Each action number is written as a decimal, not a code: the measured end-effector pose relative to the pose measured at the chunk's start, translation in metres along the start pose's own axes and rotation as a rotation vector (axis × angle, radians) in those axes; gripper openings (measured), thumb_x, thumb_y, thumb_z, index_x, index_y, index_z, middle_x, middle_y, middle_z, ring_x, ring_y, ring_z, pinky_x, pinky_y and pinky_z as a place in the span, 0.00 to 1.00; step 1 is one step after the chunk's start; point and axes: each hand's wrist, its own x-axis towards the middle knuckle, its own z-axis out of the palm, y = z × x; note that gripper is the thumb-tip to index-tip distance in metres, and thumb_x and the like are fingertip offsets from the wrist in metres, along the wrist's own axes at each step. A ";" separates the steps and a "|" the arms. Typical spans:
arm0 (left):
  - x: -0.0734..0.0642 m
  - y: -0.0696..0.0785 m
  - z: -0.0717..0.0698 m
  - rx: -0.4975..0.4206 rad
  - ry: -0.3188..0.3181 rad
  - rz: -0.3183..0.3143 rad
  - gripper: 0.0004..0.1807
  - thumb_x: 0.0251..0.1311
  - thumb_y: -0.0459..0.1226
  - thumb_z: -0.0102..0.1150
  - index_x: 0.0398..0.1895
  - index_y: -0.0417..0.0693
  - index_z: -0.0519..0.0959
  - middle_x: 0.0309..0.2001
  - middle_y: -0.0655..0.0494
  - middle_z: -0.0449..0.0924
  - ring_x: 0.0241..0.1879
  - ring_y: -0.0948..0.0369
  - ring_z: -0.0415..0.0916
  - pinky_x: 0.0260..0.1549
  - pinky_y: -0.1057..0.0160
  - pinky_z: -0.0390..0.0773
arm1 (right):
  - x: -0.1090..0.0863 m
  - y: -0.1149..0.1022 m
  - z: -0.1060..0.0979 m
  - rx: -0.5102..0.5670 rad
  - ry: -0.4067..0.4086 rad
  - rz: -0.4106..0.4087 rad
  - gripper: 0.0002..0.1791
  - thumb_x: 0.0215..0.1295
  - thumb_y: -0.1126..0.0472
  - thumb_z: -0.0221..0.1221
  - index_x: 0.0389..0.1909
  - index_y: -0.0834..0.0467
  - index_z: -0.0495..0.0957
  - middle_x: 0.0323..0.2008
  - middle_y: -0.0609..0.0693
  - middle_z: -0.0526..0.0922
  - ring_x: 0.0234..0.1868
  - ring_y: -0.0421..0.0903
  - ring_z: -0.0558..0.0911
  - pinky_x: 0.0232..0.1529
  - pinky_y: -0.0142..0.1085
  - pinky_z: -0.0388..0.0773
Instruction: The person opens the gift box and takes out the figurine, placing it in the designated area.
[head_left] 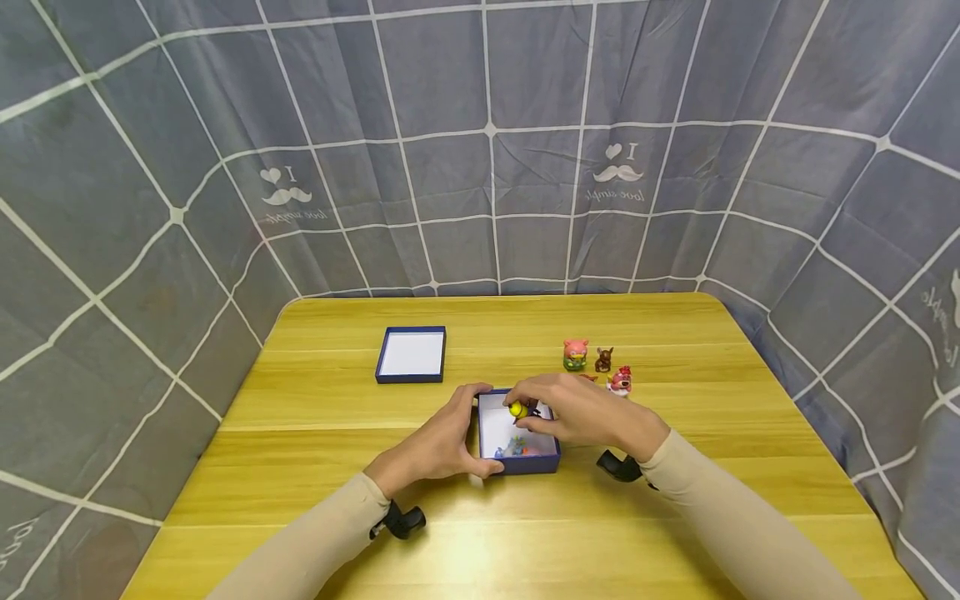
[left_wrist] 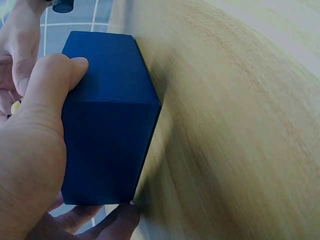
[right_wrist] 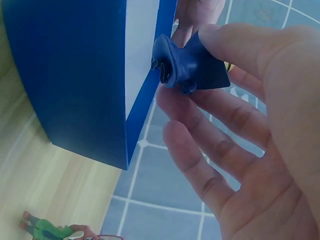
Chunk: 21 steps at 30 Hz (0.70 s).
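Observation:
A blue open-topped box (head_left: 527,468) with a white inside sits on the table in front of me. My left hand (head_left: 438,442) grips it from the left, thumb on the near wall and fingers at the far side; the left wrist view shows the thumb pressed on the blue box (left_wrist: 110,150). Over the opening, my right hand (head_left: 581,412) pinches a small yellow and dark toy figure (head_left: 518,410). Its dark blue lower part (right_wrist: 192,67) shows in the right wrist view. Small colourful figures (head_left: 514,447) lie inside the box along its near wall.
A shallow blue lid (head_left: 411,380), white inside, lies at the back left. Right of the box stand a pink figure (head_left: 575,353), a brown animal figure (head_left: 603,359) and a red-pink figure (head_left: 621,381). Part of another reddish thing shows behind my right hand. A grey curtain (head_left: 450,183) surrounds the table.

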 end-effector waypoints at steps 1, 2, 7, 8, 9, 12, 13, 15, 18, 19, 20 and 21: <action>0.000 0.000 0.000 -0.002 0.001 0.000 0.65 0.52 0.58 0.81 0.85 0.48 0.50 0.77 0.45 0.62 0.67 0.55 0.73 0.71 0.50 0.75 | -0.001 0.000 0.000 -0.004 0.005 0.003 0.17 0.76 0.50 0.66 0.60 0.50 0.84 0.53 0.40 0.88 0.47 0.37 0.85 0.47 0.34 0.83; 0.000 0.000 0.000 -0.003 0.002 0.000 0.66 0.52 0.58 0.81 0.85 0.47 0.50 0.77 0.44 0.62 0.67 0.55 0.73 0.71 0.50 0.75 | -0.001 -0.001 -0.001 -0.008 0.008 0.008 0.17 0.76 0.49 0.66 0.60 0.50 0.84 0.53 0.41 0.88 0.48 0.37 0.85 0.48 0.35 0.84; -0.001 0.000 0.001 -0.019 0.001 -0.001 0.66 0.51 0.57 0.82 0.85 0.48 0.50 0.78 0.43 0.62 0.68 0.53 0.72 0.71 0.49 0.74 | -0.005 -0.002 -0.003 0.005 0.008 0.048 0.18 0.76 0.49 0.66 0.61 0.50 0.84 0.54 0.42 0.87 0.48 0.38 0.83 0.49 0.37 0.83; -0.001 0.000 0.001 -0.023 0.000 0.000 0.66 0.51 0.57 0.82 0.85 0.48 0.50 0.78 0.43 0.62 0.68 0.52 0.72 0.71 0.49 0.74 | -0.006 -0.002 -0.004 0.010 0.005 0.056 0.18 0.77 0.49 0.65 0.61 0.51 0.83 0.54 0.42 0.87 0.48 0.38 0.83 0.49 0.37 0.83; 0.000 0.000 0.001 -0.027 0.000 0.000 0.66 0.51 0.57 0.82 0.85 0.48 0.50 0.78 0.43 0.62 0.68 0.52 0.72 0.71 0.49 0.74 | -0.006 -0.002 -0.004 0.015 0.004 0.060 0.18 0.77 0.49 0.65 0.61 0.51 0.83 0.55 0.42 0.87 0.48 0.38 0.83 0.49 0.36 0.83; 0.000 -0.001 0.001 -0.035 0.000 0.002 0.66 0.51 0.56 0.83 0.85 0.47 0.50 0.77 0.41 0.63 0.68 0.52 0.72 0.71 0.49 0.74 | -0.008 -0.002 -0.005 0.033 0.003 0.069 0.17 0.77 0.50 0.65 0.60 0.51 0.83 0.54 0.42 0.87 0.48 0.38 0.84 0.49 0.36 0.84; 0.000 -0.002 0.001 -0.038 0.002 0.004 0.66 0.51 0.56 0.83 0.85 0.47 0.50 0.77 0.41 0.64 0.67 0.52 0.72 0.71 0.49 0.74 | -0.009 -0.002 -0.006 0.039 0.002 0.070 0.16 0.77 0.51 0.65 0.60 0.51 0.82 0.53 0.42 0.87 0.48 0.38 0.84 0.49 0.37 0.84; 0.000 -0.002 0.001 -0.037 0.004 0.005 0.65 0.51 0.56 0.83 0.84 0.47 0.51 0.76 0.41 0.65 0.68 0.52 0.72 0.71 0.49 0.74 | -0.010 -0.002 -0.006 0.051 0.004 0.072 0.16 0.77 0.52 0.65 0.60 0.50 0.82 0.51 0.42 0.87 0.47 0.38 0.84 0.49 0.38 0.85; 0.000 -0.003 0.002 -0.036 0.007 0.005 0.65 0.51 0.56 0.83 0.84 0.47 0.51 0.76 0.41 0.65 0.68 0.52 0.72 0.72 0.49 0.73 | -0.012 -0.001 -0.007 0.057 0.007 0.076 0.16 0.76 0.53 0.66 0.60 0.51 0.82 0.50 0.42 0.87 0.47 0.37 0.84 0.50 0.40 0.86; 0.000 -0.003 0.002 -0.036 0.008 0.005 0.65 0.51 0.57 0.83 0.84 0.48 0.51 0.76 0.41 0.65 0.68 0.52 0.72 0.72 0.49 0.73 | -0.013 0.000 -0.007 0.060 0.010 0.076 0.17 0.76 0.54 0.66 0.61 0.52 0.82 0.50 0.42 0.87 0.47 0.37 0.84 0.49 0.41 0.87; 0.000 -0.003 0.002 -0.036 0.008 0.003 0.65 0.51 0.57 0.83 0.84 0.48 0.51 0.76 0.41 0.65 0.69 0.52 0.72 0.73 0.49 0.73 | -0.013 0.000 -0.008 0.057 0.013 0.074 0.17 0.76 0.54 0.66 0.61 0.52 0.82 0.50 0.43 0.88 0.46 0.37 0.84 0.49 0.40 0.87; 0.000 -0.003 0.002 -0.040 0.008 0.002 0.65 0.50 0.56 0.83 0.84 0.48 0.51 0.75 0.41 0.65 0.69 0.52 0.72 0.73 0.48 0.73 | -0.014 0.001 -0.008 0.055 0.015 0.076 0.18 0.75 0.54 0.67 0.62 0.53 0.82 0.50 0.43 0.88 0.46 0.37 0.84 0.48 0.39 0.87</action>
